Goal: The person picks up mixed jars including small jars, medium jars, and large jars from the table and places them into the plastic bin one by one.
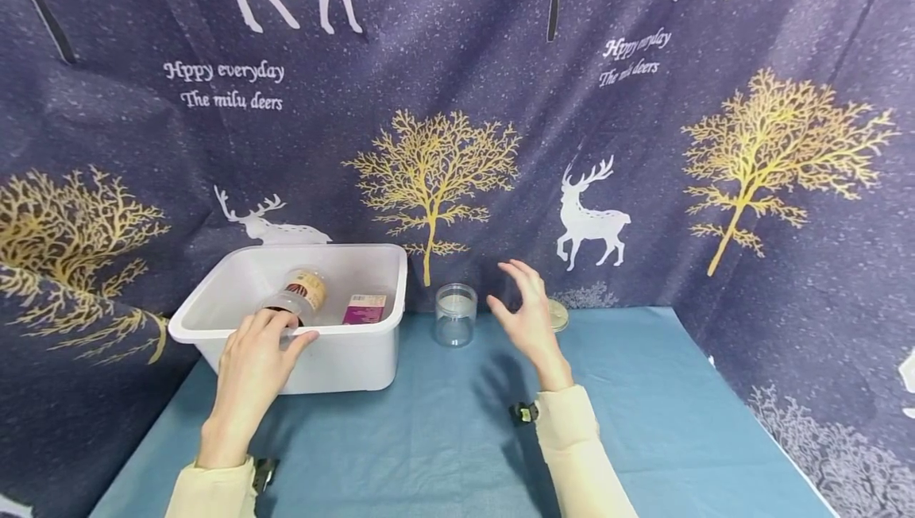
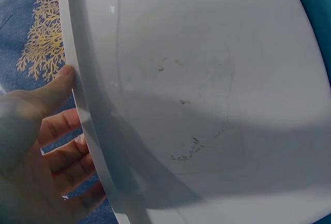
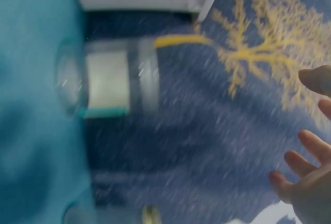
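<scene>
My left hand (image 1: 253, 359) is at the front rim of a white plastic bin (image 1: 336, 363), its fingers reaching over the edge. In the left wrist view the thumb is at the rim (image 2: 77, 97) and the fingers are loosely bent, with nothing visible between them. Just beyond those fingers, inside the bin, lies a clear jar with a yellow-brown label (image 1: 307, 289). My right hand (image 1: 532, 319) hovers with spread fingers, holding nothing. Nearest to it on the left stands a clear, lidless-looking jar (image 1: 455, 315), also blurred in the right wrist view (image 3: 108, 79).
A purple and white box (image 1: 364, 310) lies in the bin's right part. Partly behind my right hand is a round gold-topped container (image 1: 558, 316). Blue cloth (image 1: 443, 438) covers the table, and a dark printed curtain (image 1: 457, 65) hangs close behind it.
</scene>
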Tool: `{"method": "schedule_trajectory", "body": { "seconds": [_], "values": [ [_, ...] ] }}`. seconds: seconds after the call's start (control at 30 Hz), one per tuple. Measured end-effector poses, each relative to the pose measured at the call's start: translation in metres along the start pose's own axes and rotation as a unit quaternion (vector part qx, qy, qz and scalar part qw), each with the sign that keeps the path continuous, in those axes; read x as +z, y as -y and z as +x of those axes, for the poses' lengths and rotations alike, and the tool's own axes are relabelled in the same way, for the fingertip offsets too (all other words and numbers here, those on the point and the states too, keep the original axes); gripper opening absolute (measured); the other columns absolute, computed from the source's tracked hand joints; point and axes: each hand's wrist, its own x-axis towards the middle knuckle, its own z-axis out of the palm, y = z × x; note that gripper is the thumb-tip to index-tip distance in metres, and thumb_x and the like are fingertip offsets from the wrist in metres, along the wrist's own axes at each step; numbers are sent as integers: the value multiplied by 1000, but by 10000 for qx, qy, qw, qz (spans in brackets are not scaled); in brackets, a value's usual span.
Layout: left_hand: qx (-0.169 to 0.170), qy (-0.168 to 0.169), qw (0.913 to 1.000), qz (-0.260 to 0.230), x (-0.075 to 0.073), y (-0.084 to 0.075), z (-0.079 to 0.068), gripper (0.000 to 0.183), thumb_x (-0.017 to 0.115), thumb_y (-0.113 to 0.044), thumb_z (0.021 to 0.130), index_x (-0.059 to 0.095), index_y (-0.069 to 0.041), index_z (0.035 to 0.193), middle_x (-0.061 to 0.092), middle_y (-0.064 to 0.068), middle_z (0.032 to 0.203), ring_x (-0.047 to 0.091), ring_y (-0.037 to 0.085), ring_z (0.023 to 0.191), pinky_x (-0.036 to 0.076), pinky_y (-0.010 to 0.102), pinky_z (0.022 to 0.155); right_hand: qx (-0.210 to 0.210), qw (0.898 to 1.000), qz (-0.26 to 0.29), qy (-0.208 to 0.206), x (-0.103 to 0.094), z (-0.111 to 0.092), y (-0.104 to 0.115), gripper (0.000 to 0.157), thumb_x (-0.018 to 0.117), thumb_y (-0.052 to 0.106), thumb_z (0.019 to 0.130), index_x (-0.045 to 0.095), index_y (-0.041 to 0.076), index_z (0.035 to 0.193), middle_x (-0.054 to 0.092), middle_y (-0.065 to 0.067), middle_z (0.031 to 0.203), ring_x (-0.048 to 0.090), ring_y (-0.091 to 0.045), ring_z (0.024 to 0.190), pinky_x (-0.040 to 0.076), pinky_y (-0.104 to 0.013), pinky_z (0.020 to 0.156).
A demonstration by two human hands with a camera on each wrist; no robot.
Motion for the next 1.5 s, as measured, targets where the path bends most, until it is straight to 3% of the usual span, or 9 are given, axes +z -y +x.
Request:
{"method": "schedule_trajectory", "body": {
  "seconds": [0.37,0.7,0.93,1.2,1.5],
  "values": [
    [-36,-33,10000,-51,-1,3,-1,34,82,-27,79,66,-3,95,62,17,96,52,38,93,38,54,74,823,9950,-289,-485,-11,-25,-49,57,77,11,84,53,8,136,43,-19,141,38,-36,131,31,-53,103],
    [-35,-70,9999,-65,0,2,-4,33,83,-27,78,66,-3,94,62,16,95,53,37,93,38,53,74,2025,9752,-210,-867,-12,-42,-81,80,85,18,75,43,5,141,38,-26,138,38,-42,126,31,-54,102],
    [-66,-48,9999,-62,-2,1,-3,34,83,-26,78,66,-2,96,62,17,96,53,38,95,39,54,75,2773,9578,120,-750,-18,-49,-97,90,84,28,78,31,8,148,32,-25,144,33,-41,134,28,-52,107],
    [-68,-64,9999,-63,-1,2,-3,33,83,-26,78,66,-4,95,62,15,95,54,37,93,39,54,75,3346,9398,579,-393,-16,-58,-112,108,86,23,75,13,13,153,23,-33,145,29,-45,133,26,-56,107],
    [-90,-18,9999,-73,-1,-1,-1,32,82,-26,80,66,-4,95,62,16,96,54,36,94,39,54,77,3414,9365,736,-317,-9,-61,-124,109,86,18,74,10,7,151,29,-32,141,27,-44,132,23,-54,108]
  ]
}}
